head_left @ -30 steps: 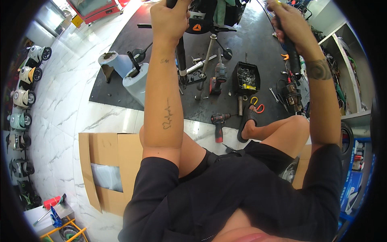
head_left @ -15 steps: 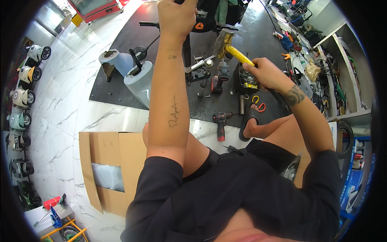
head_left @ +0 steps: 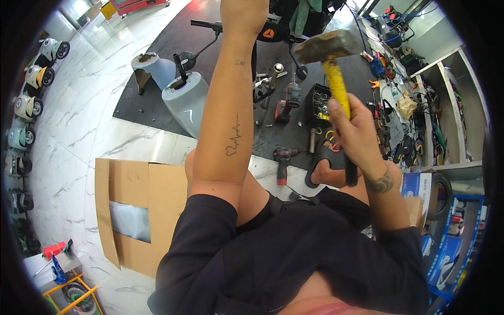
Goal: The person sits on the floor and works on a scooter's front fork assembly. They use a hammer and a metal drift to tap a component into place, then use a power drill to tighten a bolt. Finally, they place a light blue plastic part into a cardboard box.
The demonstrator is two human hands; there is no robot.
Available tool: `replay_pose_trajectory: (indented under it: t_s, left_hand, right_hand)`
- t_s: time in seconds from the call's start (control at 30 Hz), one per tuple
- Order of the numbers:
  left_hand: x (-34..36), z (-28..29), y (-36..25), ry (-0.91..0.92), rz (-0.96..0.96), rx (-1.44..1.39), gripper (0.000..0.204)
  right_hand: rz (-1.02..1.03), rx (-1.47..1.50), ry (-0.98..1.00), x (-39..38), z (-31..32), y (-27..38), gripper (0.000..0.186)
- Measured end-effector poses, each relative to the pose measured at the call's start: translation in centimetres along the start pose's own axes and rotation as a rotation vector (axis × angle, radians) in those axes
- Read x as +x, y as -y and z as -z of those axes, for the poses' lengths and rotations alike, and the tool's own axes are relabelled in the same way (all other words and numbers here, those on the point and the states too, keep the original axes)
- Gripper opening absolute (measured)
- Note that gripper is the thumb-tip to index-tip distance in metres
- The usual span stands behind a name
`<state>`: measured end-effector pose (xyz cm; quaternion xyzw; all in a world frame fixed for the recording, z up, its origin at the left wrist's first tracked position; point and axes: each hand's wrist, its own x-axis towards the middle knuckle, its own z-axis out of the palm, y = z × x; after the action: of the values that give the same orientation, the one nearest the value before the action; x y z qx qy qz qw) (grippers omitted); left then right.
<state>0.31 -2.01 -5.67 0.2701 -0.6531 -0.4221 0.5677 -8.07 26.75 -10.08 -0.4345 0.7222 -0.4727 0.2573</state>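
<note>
My right hand (head_left: 359,131) grips a hammer (head_left: 326,47) by its yellow and black handle. The steel head is raised, level with the dark scooter front (head_left: 273,32) and to its right. Stretched far forward, my left hand (head_left: 243,18) is cut by the upper edge at the scooter's bars. Its fingers are out of sight, but the earlier frame shows them curled round something dark. A black bar grip (head_left: 206,24) and a round mirror (head_left: 187,60) stick out left of that arm.
Pale blue body panels (head_left: 189,100) stand on the dark mat left of my arm. Two cordless drills (head_left: 283,155) and a bin of bolts (head_left: 318,102) lie before me. An opened cardboard box (head_left: 128,181) is at my left. Tools crowd the shelves (head_left: 446,89) at right.
The hammer has come up and nearer to me, its handle now more upright. My right forearm has drawn back. My left hand has shifted slightly right and further past the upper edge.
</note>
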Motion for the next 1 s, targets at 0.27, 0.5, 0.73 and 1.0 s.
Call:
replay_pose_trajectory:
  t_s: [0.27, 0.5, 0.73, 1.0]
  left_hand:
    - [-1.3, 0.4, -1.7, 0.222, 0.160, -0.395, 0.044]
    - [-1.9, -0.4, -3.5, 0.062, 0.065, -0.085, 0.059]
    - [-1.1, -1.5, -1.5, -0.096, -0.141, 0.105, 0.062]
    - [-0.4, -1.2, -1.1, -0.276, -0.403, 0.158, 0.060]
  right_hand:
    - [-0.075, 0.153, -0.017, -0.4, -1.0, -0.6, 0.043]
    - [-0.091, 0.100, 0.015, -0.7, -0.7, 0.7, 0.042]
    - [0.136, 0.227, -0.159, -0.5, -1.5, 1.3, 0.046]
    - [-0.333, -0.152, 0.071, 1.7, -3.0, -4.3, 0.057]
